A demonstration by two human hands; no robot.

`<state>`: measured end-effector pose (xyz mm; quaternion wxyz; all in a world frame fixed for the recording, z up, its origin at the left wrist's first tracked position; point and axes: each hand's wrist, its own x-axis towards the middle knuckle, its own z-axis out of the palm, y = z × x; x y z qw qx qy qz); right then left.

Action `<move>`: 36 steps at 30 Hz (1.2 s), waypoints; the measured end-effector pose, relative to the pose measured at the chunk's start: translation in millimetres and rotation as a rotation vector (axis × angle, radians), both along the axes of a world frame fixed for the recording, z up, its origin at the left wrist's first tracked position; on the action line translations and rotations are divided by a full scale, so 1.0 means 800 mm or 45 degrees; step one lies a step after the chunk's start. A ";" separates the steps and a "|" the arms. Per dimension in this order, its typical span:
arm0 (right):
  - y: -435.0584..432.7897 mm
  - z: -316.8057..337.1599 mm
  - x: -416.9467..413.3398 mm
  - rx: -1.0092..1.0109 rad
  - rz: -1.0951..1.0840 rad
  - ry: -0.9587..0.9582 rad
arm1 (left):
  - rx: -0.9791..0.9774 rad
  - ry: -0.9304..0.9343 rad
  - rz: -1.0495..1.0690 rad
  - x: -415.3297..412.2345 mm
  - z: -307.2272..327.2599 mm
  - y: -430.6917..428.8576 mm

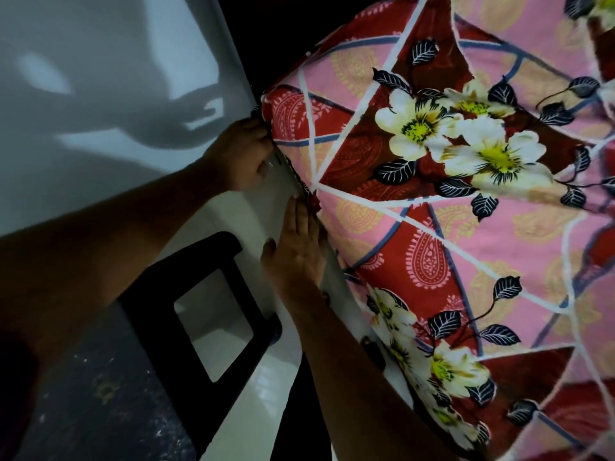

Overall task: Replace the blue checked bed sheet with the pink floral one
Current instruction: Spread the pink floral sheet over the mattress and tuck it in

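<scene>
Likely handles soft, light, limp: take sheet (432, 207) by its hem, as with left fingers (258, 129) curled on it, right fingers (299, 221) straight together, pressing.

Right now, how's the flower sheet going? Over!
Left hand grips pink floral sheet corner. Right hand flat, pressing its edge. Black stool close by.

wall (100, 44) tight beside floral sheet (432, 227), stool (186, 261) near
</scene>
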<state>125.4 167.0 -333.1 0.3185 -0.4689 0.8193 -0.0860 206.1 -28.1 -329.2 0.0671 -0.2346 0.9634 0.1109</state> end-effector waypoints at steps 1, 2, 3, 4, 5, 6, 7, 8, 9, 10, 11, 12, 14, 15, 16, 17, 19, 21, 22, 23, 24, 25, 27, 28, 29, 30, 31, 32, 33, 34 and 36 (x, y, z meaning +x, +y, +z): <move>-0.001 0.002 -0.004 -0.026 -0.013 0.014 | 0.044 -0.018 0.012 0.008 -0.002 0.004; -0.004 -0.001 -0.010 -0.058 -0.057 0.010 | 0.021 0.024 0.014 0.016 -0.001 0.009; -0.007 -0.002 -0.015 -0.076 -0.060 0.022 | 0.018 0.066 0.022 0.027 -0.004 0.016; -0.009 -0.001 -0.016 -0.063 -0.036 0.024 | 0.012 0.048 0.008 0.035 -0.005 0.025; -0.010 0.001 -0.015 -0.049 -0.004 0.017 | 0.003 -0.003 -0.030 0.038 -0.007 0.032; -0.007 -0.001 -0.014 -0.032 0.021 0.023 | -0.001 -0.056 -0.077 0.033 -0.009 0.035; -0.005 -0.002 -0.012 -0.031 0.031 0.009 | 0.007 -0.077 -0.101 0.024 -0.013 0.037; -0.004 0.000 -0.012 -0.031 0.031 0.008 | 0.012 -0.076 -0.100 0.015 -0.015 0.039; -0.004 0.002 -0.013 -0.041 0.017 0.007 | 0.036 -0.080 -0.073 0.007 -0.015 0.040; -0.008 0.005 -0.013 -0.049 -0.011 -0.021 | 0.039 -0.074 -0.047 0.002 -0.017 0.041; -0.011 0.012 -0.013 -0.048 -0.037 -0.058 | 0.040 -0.064 -0.033 0.000 -0.016 0.042; -0.014 0.020 -0.012 -0.039 -0.043 -0.102 | 0.023 -0.060 -0.034 0.001 -0.016 0.042; -0.008 0.031 -0.013 -0.042 -0.025 -0.146 | 0.010 -0.071 -0.032 0.003 -0.012 0.043; 0.001 0.035 -0.016 -0.040 -0.013 -0.155 | 0.011 -0.092 -0.019 0.004 -0.011 0.042; 0.012 0.035 -0.021 -0.020 -0.029 -0.159 | 0.028 -0.138 -0.011 0.003 -0.008 0.041; 0.023 0.035 -0.028 0.003 -0.063 -0.174 | 0.047 -0.181 -0.001 0.000 -0.007 0.039; 0.041 0.029 -0.039 0.073 -0.074 -0.189 | 0.042 -0.219 0.040 -0.010 -0.003 0.041; 0.050 0.021 -0.042 0.153 0.054 -0.169 | 0.023 -0.162 0.178 -0.023 0.011 0.055; 0.053 0.018 -0.043 0.194 0.123 -0.163 | 0.025 -0.089 0.259 -0.027 0.018 0.069; 0.055 0.018 -0.044 0.203 0.166 -0.151 | 0.026 -0.022 0.330 -0.030 0.025 0.086; 0.057 0.016 -0.046 0.182 0.187 -0.137 | 0.030 0.012 0.388 -0.031 0.030 0.105; 0.059 0.019 -0.049 0.149 0.188 -0.133 | 0.035 0.028 0.431 -0.029 0.030 0.124; 0.068 0.034 -0.054 0.104 0.175 -0.171 | 0.060 0.067 0.468 -0.025 0.034 0.157; 0.077 0.045 -0.058 0.088 0.189 -0.212 | 0.073 0.098 0.470 -0.024 0.037 0.172; 0.087 0.057 -0.061 0.050 0.209 -0.266 | 0.072 0.140 0.467 -0.023 0.041 0.182; 0.098 0.069 -0.065 -0.021 0.217 -0.318 | 0.068 0.184 0.469 -0.023 0.046 0.189; 0.113 0.086 -0.073 -0.115 0.211 -0.351 | 0.053 0.244 0.464 -0.026 0.052 0.196; 0.127 0.101 -0.082 -0.224 0.199 -0.370 | 0.026 0.307 0.464 -0.030 0.059 0.199; 0.139 0.117 -0.094 -0.344 0.191 -0.369 | -0.008 0.369 0.468 -0.037 0.067 0.199; 0.150 0.131 -0.108 -0.458 0.185 -0.340 | -0.043 0.422 0.462 -0.046 0.076 0.199; 0.163 0.156 -0.145 -0.617 0.139 -0.212 | -0.093 0.508 0.429 -0.073 0.095 0.198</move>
